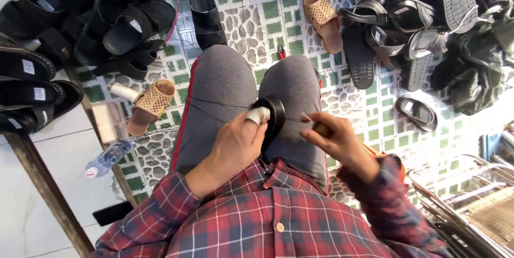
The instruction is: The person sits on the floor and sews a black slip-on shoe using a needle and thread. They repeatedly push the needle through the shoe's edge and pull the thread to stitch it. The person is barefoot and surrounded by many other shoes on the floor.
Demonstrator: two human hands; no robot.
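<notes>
I sit with my grey-trousered knees (pixel 225 92) over a green and white tiled floor. My left hand (pixel 238 143) grips a black sandal (pixel 272 116) held on edge above my lap; its thumb is wrapped in white tape. My right hand (pixel 334 137) holds a wooden-handled awl (pixel 316 126), whose thin metal point touches the sandal's side. A dark thread (pixel 214 109) runs from the sandal across my left thigh.
Black sandals lie heaped at the top left (pixel 123 22) and top right (pixel 407 17). Two tan perforated sandals (pixel 323 19) (pixel 151 105), a white spool (pixel 124 92), a plastic bottle (pixel 107 159) and a metal rack (pixel 471 204) are on the floor around me.
</notes>
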